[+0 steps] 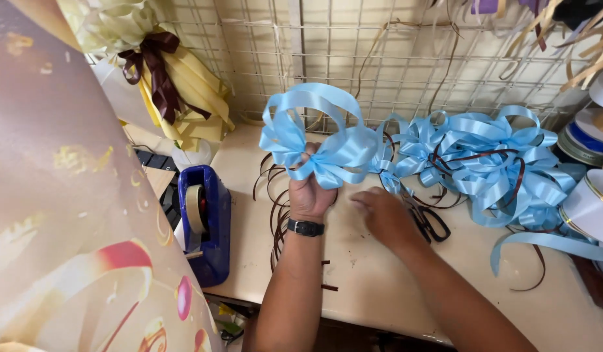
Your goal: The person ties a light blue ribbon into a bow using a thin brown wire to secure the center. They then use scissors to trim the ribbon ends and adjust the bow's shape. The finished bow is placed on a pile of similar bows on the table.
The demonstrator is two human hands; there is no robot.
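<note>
- Two hands working: my left hand [309, 195] is clamped on the light-blue ribbon bow [317, 133], upright above the counter [373, 287].
- My right hand [385, 214] lies loosely open near the scissors [431, 223].
- Best keep the pinch tight at the bow's centre.

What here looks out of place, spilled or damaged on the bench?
Nothing is damaged. Loose dark brown ribbon strands lie scattered on the tabletop by the left hand, which holds a light blue ribbon bow. The right hand rests beside black scissors.

Bare forearms; black wristwatch [306, 227] on left wrist.
</note>
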